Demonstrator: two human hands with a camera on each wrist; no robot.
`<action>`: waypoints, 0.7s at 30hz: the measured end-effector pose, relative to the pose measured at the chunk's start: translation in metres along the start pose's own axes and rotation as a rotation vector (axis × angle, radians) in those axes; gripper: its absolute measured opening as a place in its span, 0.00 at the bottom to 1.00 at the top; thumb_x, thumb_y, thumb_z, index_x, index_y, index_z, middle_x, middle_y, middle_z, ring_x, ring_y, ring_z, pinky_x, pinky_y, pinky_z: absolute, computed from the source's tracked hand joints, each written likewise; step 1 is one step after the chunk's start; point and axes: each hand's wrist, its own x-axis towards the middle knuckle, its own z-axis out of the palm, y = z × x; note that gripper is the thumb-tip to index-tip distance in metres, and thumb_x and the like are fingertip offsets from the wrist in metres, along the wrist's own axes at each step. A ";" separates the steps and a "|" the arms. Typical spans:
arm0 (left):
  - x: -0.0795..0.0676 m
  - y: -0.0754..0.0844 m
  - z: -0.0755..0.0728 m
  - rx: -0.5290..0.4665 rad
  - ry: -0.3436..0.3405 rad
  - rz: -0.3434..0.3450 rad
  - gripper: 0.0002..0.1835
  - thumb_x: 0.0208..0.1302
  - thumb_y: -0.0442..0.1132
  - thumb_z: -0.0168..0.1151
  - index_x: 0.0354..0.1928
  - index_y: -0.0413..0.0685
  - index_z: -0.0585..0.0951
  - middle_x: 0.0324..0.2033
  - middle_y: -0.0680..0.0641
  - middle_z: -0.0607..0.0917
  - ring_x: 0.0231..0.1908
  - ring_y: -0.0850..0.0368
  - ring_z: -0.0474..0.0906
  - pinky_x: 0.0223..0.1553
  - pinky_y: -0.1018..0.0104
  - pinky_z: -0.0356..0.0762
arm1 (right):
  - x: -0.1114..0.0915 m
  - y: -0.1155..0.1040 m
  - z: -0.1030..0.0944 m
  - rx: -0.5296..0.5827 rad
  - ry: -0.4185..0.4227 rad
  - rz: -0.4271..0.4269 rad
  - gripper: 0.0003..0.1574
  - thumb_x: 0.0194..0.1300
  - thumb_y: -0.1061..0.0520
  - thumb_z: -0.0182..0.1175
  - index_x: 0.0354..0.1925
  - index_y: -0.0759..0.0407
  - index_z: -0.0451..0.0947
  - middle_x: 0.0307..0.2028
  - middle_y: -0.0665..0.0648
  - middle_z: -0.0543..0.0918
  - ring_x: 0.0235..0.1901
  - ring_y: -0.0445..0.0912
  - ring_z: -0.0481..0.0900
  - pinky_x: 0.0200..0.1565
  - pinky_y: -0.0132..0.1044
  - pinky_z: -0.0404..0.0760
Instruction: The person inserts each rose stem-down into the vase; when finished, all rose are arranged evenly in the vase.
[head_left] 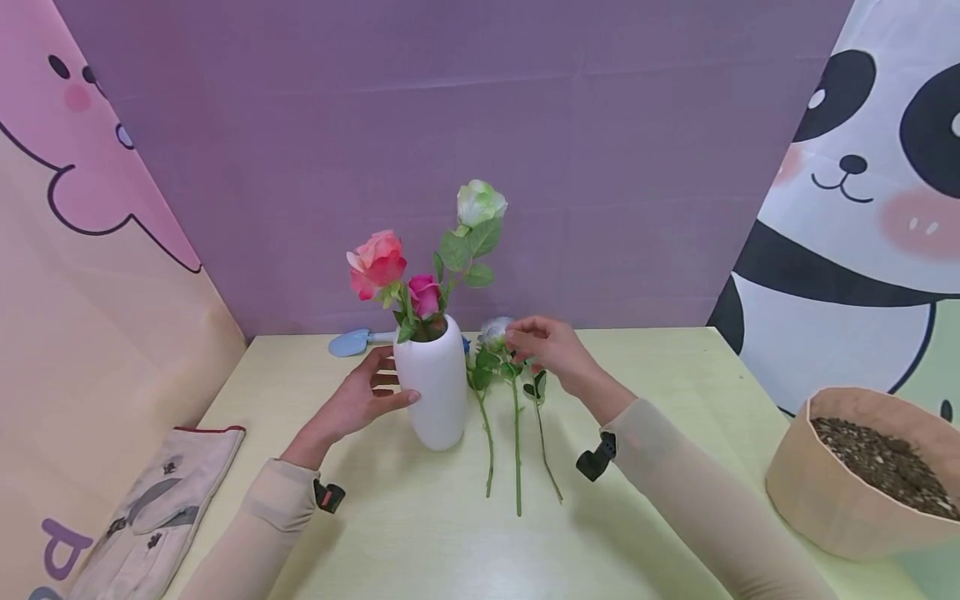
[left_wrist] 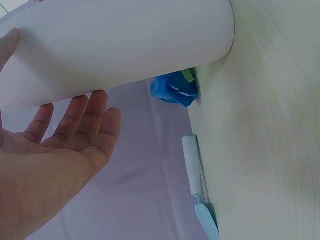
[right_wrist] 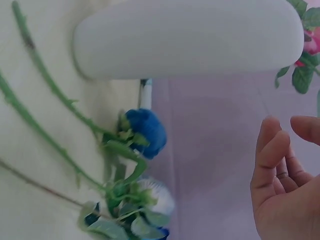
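Note:
A white vase (head_left: pixel 429 392) stands on the table, holding a coral-pink rose (head_left: pixel 378 262), a small magenta rose (head_left: pixel 424 296) and a pale green-white rose (head_left: pixel 481 204). My left hand (head_left: pixel 367 398) holds the vase from its left side, thumb on the front and fingertips (left_wrist: pixel 99 100) against the far side. Above the loose flowers hovers my right hand (head_left: pixel 551 350), its fingers loosely bent with nothing between them, as the right wrist view shows. Below it lie a white flower (right_wrist: pixel 156 195) and a blue flower (right_wrist: pixel 146 132), their green stems (head_left: pixel 517 458) pointing toward me.
Behind the vase lies a light-blue hand trowel (head_left: pixel 349 342) near the table's back edge. Folded gloves (head_left: pixel 161 508) lie at the left edge. A tan pot (head_left: pixel 817 483) of soil stands at the right. A purple backdrop (head_left: pixel 300 167) rises behind the table.

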 end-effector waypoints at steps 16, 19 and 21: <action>0.001 0.000 0.000 0.020 0.004 -0.011 0.44 0.59 0.52 0.73 0.72 0.52 0.60 0.63 0.44 0.72 0.64 0.42 0.74 0.66 0.46 0.74 | 0.002 0.042 -0.019 -0.074 0.000 0.065 0.23 0.73 0.46 0.58 0.59 0.57 0.76 0.50 0.58 0.84 0.39 0.46 0.85 0.36 0.38 0.82; 0.001 0.000 0.000 0.017 0.002 -0.009 0.44 0.59 0.52 0.73 0.72 0.52 0.60 0.64 0.44 0.72 0.64 0.42 0.74 0.67 0.46 0.74 | 0.000 0.049 -0.019 -0.081 -0.009 0.081 0.22 0.73 0.47 0.58 0.58 0.57 0.76 0.47 0.56 0.85 0.40 0.49 0.85 0.37 0.40 0.82; 0.000 0.000 0.000 0.017 0.002 -0.008 0.44 0.59 0.51 0.73 0.72 0.52 0.60 0.64 0.44 0.72 0.64 0.42 0.74 0.66 0.46 0.74 | 0.000 0.053 -0.020 -0.084 -0.012 0.094 0.20 0.72 0.47 0.59 0.56 0.55 0.77 0.44 0.53 0.86 0.41 0.51 0.85 0.38 0.40 0.82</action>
